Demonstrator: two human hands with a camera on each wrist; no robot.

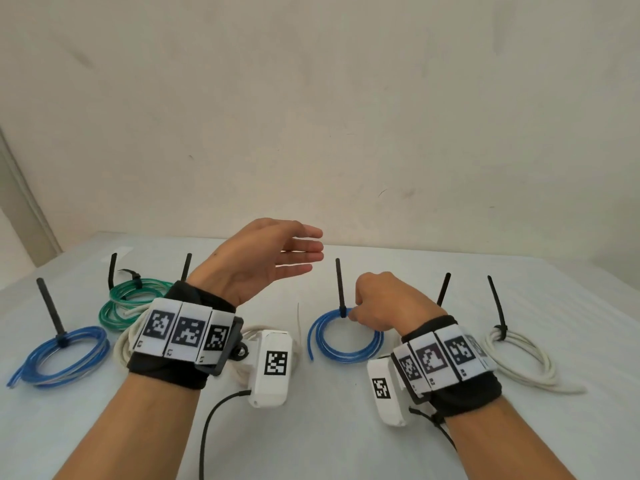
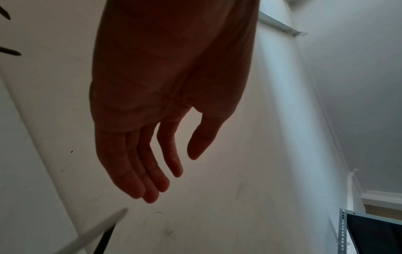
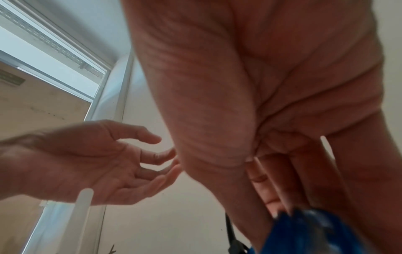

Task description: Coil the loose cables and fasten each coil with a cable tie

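Head view shows the right hand (image 1: 379,303) at 4 o'clock, fingers curled and pinching the blue coil (image 1: 344,337) beside its upright black cable tie (image 1: 340,289) on the white table (image 1: 346,427). At 12 o'clock of the frame's lower half, the left hand (image 1: 263,261) hovers with fingers straight, holding nothing.

Bare forearms. Each wrist wears a black band (image 1: 166,368) with white tags (image 1: 183,332) printed with black square codes, plus a white camera box (image 1: 272,363) trailing a black cable (image 1: 211,420).
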